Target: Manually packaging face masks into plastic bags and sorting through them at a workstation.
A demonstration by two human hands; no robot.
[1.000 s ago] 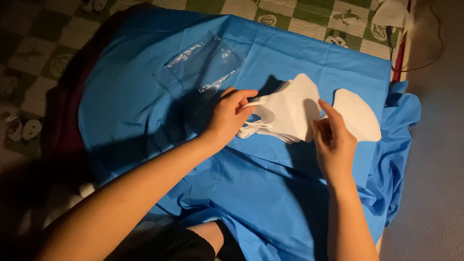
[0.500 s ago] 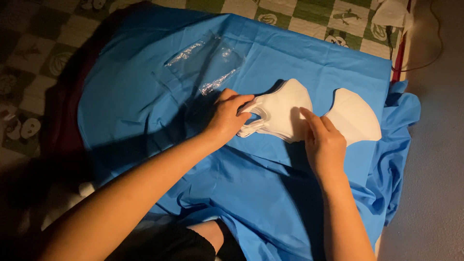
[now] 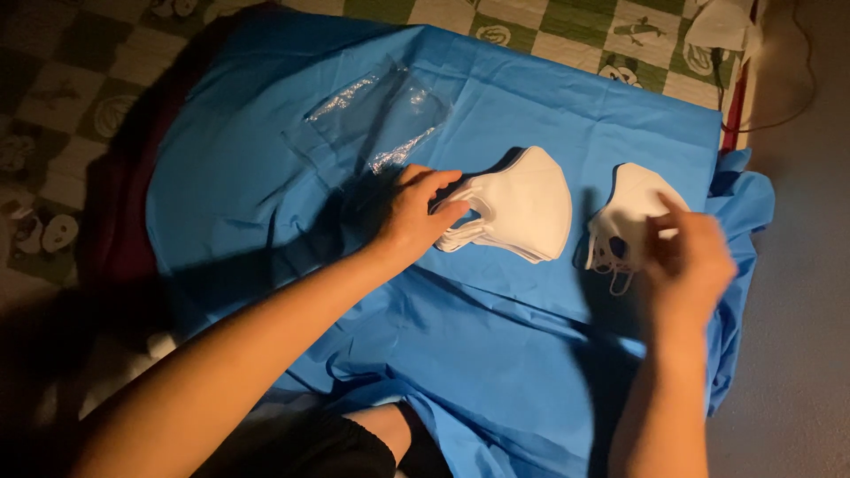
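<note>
Head view, dim warm light. A blue cloth (image 3: 531, 354) is spread over the floor and carries all items; a green-and-cream checked mat (image 3: 531, 26) shows beyond its far edge, and bare grey floor (image 3: 797, 354) lies to the right.

Left hand (image 3: 416, 212): rests on the cloth at the left end of a stack of white face masks (image 3: 522, 208). Fingers curled, tips touching the stack's left edge where the ear loops lie. It presses or steadies the stack; whether it actually pinches a loop I cannot tell.

Stack: folded masks lying flat, edges roughly aligned, near the centre of the cloth, slightly far of the middle.

Right hand (image 3: 691, 261): blurred by motion, raised just over the near right part of a single white face mask (image 3: 633, 208). Fingers bent; contact with the mask cannot be made out, so grasp state cannot be told.

Single mask: lies flat on the cloth to the right of the stack, apart from it with a strip of blue between. Its ear loops (image 3: 611, 265) trail toward the near side.

Clear plastic bag (image 3: 381, 124): flat and crinkled, on the far left part of the cloth, just beyond the left hand, not touched.

A white crumpled item (image 3: 717, 26) sits at the far right corner, off the cloth.
</note>
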